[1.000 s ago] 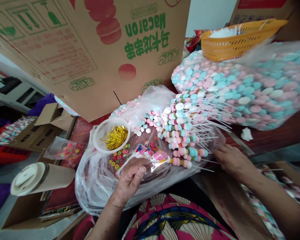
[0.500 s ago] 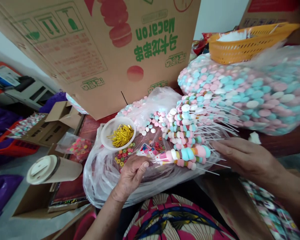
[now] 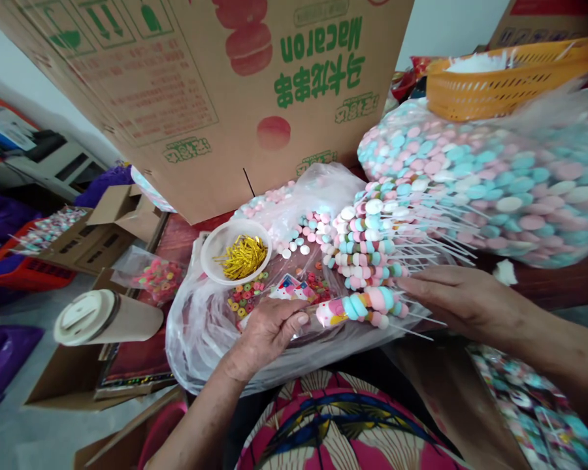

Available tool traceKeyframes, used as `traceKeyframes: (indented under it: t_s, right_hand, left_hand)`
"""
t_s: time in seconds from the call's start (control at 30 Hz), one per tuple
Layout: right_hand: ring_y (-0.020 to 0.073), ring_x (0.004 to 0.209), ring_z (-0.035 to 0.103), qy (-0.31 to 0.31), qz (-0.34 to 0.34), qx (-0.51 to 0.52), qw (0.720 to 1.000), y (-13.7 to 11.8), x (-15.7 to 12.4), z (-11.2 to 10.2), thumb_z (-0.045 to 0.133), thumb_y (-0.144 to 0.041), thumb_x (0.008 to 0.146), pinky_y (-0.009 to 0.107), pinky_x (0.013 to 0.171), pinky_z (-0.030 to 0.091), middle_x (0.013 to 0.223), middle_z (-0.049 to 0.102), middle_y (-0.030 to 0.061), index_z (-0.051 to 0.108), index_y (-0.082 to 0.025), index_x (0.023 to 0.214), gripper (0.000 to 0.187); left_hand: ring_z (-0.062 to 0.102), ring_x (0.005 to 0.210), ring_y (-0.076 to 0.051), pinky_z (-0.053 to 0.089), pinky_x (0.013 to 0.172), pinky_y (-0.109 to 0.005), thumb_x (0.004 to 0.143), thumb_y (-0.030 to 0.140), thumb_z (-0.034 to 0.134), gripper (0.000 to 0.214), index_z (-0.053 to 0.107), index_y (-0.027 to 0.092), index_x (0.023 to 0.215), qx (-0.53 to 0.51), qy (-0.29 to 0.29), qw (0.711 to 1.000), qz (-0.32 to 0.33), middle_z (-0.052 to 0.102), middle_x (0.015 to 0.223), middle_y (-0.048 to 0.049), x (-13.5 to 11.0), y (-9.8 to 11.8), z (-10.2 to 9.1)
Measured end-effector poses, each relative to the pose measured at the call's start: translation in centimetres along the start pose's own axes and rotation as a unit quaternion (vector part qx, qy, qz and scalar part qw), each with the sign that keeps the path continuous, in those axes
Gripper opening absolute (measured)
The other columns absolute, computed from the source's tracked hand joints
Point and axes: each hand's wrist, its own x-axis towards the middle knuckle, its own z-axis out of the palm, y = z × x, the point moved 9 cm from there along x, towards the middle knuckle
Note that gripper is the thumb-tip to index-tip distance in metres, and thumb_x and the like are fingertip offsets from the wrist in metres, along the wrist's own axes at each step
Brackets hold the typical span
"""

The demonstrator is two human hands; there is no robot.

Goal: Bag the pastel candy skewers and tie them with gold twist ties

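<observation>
My left hand (image 3: 274,329) pinches the closed end of a small printed clear bag (image 3: 329,312). A candy skewer (image 3: 370,301) of blue, pink and white pieces lies partly inside that bag. At the skewer's stick end is my right hand (image 3: 451,297), its fingers long and pressed together on the stick, which they mostly hide. Just beyond lies a pile of other candy skewers (image 3: 367,245), white sticks pointing right. More printed bags (image 3: 291,287) lie flat behind my left hand, beside loose ring candies (image 3: 245,297).
A white bowl (image 3: 208,258) of gold twist ties stands left of the pile. Behind rises a large cardboard box (image 3: 245,150). A big bag of candies (image 3: 509,202) and a yellow basket (image 3: 490,91) fill the right. A lidded cup (image 3: 132,316) stands at left.
The printed bag now covers more of the skewer's candies. My right hand has moved left, closer to the candies, and my left hand slightly right. The whole view has shifted a little.
</observation>
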Motion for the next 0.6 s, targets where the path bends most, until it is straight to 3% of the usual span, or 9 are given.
traceKeyframes:
  t_s: [0.1, 0.17, 0.27, 0.37, 0.43, 0.53, 0.6]
  right_hand:
    - [0.015, 0.074, 0.066, -0.039, -0.007, 0.012, 0.999, -0.8, 1.4, 0.2, 0.04, -0.011, 0.087, 0.023, 0.059, 0.049, 0.092, 0.071, 0.0084, 0.063, -0.019, 0.105, 0.03]
    - [0.0136, 0.071, 0.066, -0.042, -0.028, 0.001, 0.999, -1.6, 2.2, 0.0, 0.037, -0.011, 0.089, 0.023, 0.058, 0.048, 0.09, 0.071, 0.007, 0.062, -0.018, 0.101, 0.029]
    - [0.0157, 0.074, 0.063, -0.007, -0.092, -0.061, 0.994, -3.0, 3.0, -1.0, 0.034, -0.015, 0.094, 0.028, 0.065, 0.049, 0.088, 0.071, 0.0072, 0.059, -0.016, 0.106, 0.027]
    - [0.0198, 0.082, 0.059, 0.033, -0.16, -0.129, 0.978, -4.3, 3.1, -1.9, 0.039, -0.016, 0.094, 0.036, 0.073, 0.047, 0.095, 0.069, 0.0095, 0.054, -0.014, 0.114, 0.025]
    - [0.0211, 0.085, 0.057, 0.046, -0.183, -0.148, 0.971, -4.8, 3.0, -2.0, 0.043, -0.016, 0.093, 0.038, 0.075, 0.046, 0.099, 0.068, 0.0107, 0.054, -0.012, 0.115, 0.025]
    - [0.0216, 0.086, 0.056, 0.055, -0.176, -0.133, 0.974, -4.9, 2.7, -1.4, 0.045, -0.017, 0.092, 0.04, 0.078, 0.045, 0.098, 0.067, 0.0099, 0.054, -0.011, 0.115, 0.025]
    - [0.0203, 0.087, 0.057, 0.044, -0.159, -0.103, 0.981, -4.9, 2.3, -0.3, 0.043, -0.013, 0.092, 0.038, 0.079, 0.045, 0.096, 0.068, 0.0083, 0.054, -0.013, 0.115, 0.025]
  left_hand:
    - [0.059, 0.087, -0.02, 0.044, 0.079, -0.03, 0.083, 0.048, 0.058, 0.047, 0.057, 0.017, 0.12, -0.039, -0.071, 0.996, -0.045, 0.067, 0.1, -0.0063, 0.3, 0.1, 1.2]
    - [0.056, 0.077, -0.016, 0.044, 0.07, -0.026, 0.08, 0.05, 0.061, 0.045, 0.061, 0.016, 0.11, -0.123, -0.137, 0.977, -0.103, 0.064, 0.087, -0.002, 0.3, 0.0, 2.6]
    - [0.048, 0.063, -0.01, 0.04, 0.059, -0.02, 0.073, 0.048, 0.069, 0.04, 0.064, 0.014, 0.091, -0.309, -0.247, 0.901, -0.179, 0.055, 0.068, 0.0035, -0.1, 0.5, 5.2]
    - [0.045, 0.057, -0.008, 0.039, 0.056, -0.02, 0.055, 0.049, 0.081, 0.05, 0.066, 0.013, 0.085, -0.437, -0.33, 0.81, -0.21, 0.054, 0.065, 0.0043, -0.8, 1.7, 6.9]
    - [0.044, 0.053, -0.007, 0.038, 0.052, -0.02, 0.047, 0.051, 0.084, 0.055, 0.068, 0.013, 0.083, -0.462, -0.354, 0.781, -0.226, 0.055, 0.062, 0.0041, -1.1, 2.0, 7.4]
    - [0.044, 0.049, -0.007, 0.037, 0.049, -0.02, 0.048, 0.049, 0.084, 0.056, 0.068, 0.013, 0.088, -0.464, -0.342, 0.778, -0.249, 0.055, 0.058, 0.0044, -1.1, 1.6, 7.8]
    - [0.046, 0.047, -0.007, 0.04, 0.05, -0.021, 0.055, 0.046, 0.082, 0.061, 0.064, 0.017, 0.105, -0.46, -0.337, 0.775, -0.272, 0.055, 0.06, 0.0053, -1.3, 1.1, 8.0]
